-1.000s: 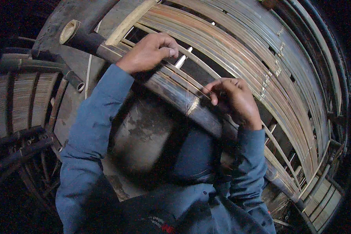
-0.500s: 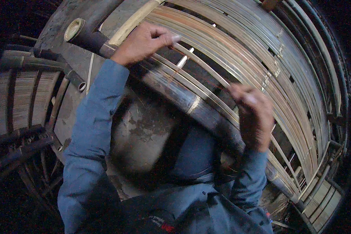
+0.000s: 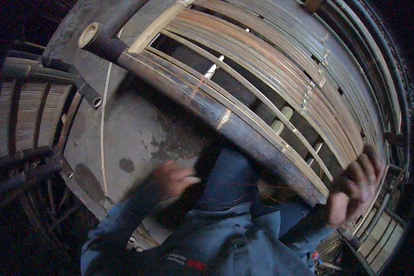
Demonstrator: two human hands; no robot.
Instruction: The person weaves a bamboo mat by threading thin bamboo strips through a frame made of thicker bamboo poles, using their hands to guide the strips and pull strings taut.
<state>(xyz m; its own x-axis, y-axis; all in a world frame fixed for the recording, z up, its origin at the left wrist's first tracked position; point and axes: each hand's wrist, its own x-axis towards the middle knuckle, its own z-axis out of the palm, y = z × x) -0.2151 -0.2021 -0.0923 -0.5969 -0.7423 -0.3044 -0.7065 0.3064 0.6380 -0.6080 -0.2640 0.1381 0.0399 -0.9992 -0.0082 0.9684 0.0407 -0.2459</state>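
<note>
A narrow bamboo strip (image 3: pixel 250 86) lies lengthwise over the gap in a slatted bamboo bench (image 3: pixel 244 34), bowed slightly between its ends. Its right end disappears at my right hand (image 3: pixel 356 186), whose bent fingers and thumb close round that end of the strip; motion blurs the grip. My left hand (image 3: pixel 172 178) is over the floor beside my lap, away from the bench, with thumb and fingers apart and nothing seen in it. Along the bench's near side runs a thick dark bamboo pole (image 3: pixel 200 106), with thin strips lying against its inner edge.
Pale cross supports (image 3: pixel 282 120) show through the gap. The pole's cut end (image 3: pixel 90 35) juts out at the far left. Another slatted bamboo piece (image 3: pixel 27 115) stands at the left. A thin pale strip (image 3: pixel 103 138) lies on the grey floor (image 3: pixel 85 138).
My left hand has let go of the bamboo strip and come back toward my lap. My right hand has moved rightward along the strip to its right end.
</note>
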